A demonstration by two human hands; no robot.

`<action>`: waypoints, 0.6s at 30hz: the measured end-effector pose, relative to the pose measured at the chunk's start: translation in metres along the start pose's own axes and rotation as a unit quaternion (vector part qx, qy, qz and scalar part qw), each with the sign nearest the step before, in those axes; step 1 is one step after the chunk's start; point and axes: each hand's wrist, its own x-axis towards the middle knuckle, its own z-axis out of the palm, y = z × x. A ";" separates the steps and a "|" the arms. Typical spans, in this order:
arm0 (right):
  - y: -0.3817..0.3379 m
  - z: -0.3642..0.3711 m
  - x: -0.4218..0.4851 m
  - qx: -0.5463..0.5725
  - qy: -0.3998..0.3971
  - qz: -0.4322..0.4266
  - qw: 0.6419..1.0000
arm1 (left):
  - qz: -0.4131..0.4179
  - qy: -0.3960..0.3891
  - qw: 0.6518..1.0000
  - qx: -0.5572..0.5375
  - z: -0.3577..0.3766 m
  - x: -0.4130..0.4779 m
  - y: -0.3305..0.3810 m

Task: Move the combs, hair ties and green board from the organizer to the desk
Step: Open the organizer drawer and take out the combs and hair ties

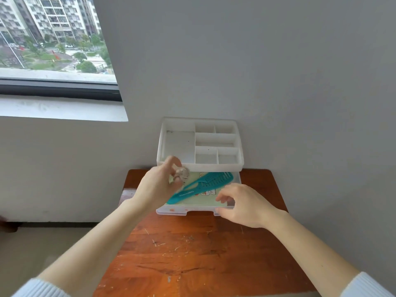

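A white organizer (200, 166) stands against the wall at the desk's far edge, its lower drawer (186, 211) pulled out. In the drawer a teal comb (200, 186) lies diagonally on a pale green board (203, 200) with cartoon prints. My left hand (158, 185) is raised over the drawer's left side, its fingers pinched on a pale hair tie (182, 173). My right hand (242, 204) hovers at the drawer's front right corner, fingers spread and holding nothing.
The organizer's top tray has several open compartments. The scratched wooden desk (192, 254) stretches toward me in front of the drawer. A window and sill are at the upper left, and a grey wall stands behind.
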 end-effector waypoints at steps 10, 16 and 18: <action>-0.051 0.013 0.061 -0.205 -0.034 -0.111 0.972 | 0.006 0.208 0.950 -0.234 0.001 -0.063 -0.008; -0.070 0.015 0.083 -0.350 -0.084 -0.174 0.916 | 0.048 0.106 0.989 0.095 0.025 -0.088 -0.026; -0.074 0.015 0.087 -0.384 -0.089 -0.185 0.900 | 0.040 0.102 0.988 0.112 0.025 -0.088 -0.031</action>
